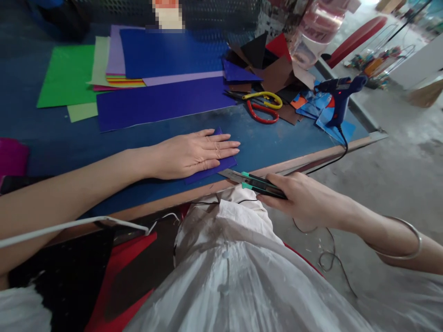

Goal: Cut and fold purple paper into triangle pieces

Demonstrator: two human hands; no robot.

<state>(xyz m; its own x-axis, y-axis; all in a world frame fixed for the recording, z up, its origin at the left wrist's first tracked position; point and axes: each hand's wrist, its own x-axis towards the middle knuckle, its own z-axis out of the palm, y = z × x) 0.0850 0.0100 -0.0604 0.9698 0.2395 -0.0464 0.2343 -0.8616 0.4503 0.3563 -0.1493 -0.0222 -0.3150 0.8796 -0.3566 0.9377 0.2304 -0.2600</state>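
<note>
My left hand (pixel 197 154) lies flat, fingers stretched out, on a dark blue piece of paper (pixel 226 163) near the table's front edge. Much of that piece is hidden under the palm. In my right hand (pixel 294 193) is a black and green utility knife (pixel 265 184), its blade out and pointing left. The blade tip is close to the lower edge of the blue piece; whether it touches cannot be made out. Beyond my left hand lies a long dark blue strip of paper (pixel 162 103).
Scissors (pixel 263 108) with red and yellow handles lie by a heap of scraps (pixel 273 74). A glue gun (pixel 341 97) stands at the right, its cord running over the wooden edge. Coloured sheets (pixel 65 74) are stacked at the back left. A plastic bottle (pixel 314 34) stands behind the scraps.
</note>
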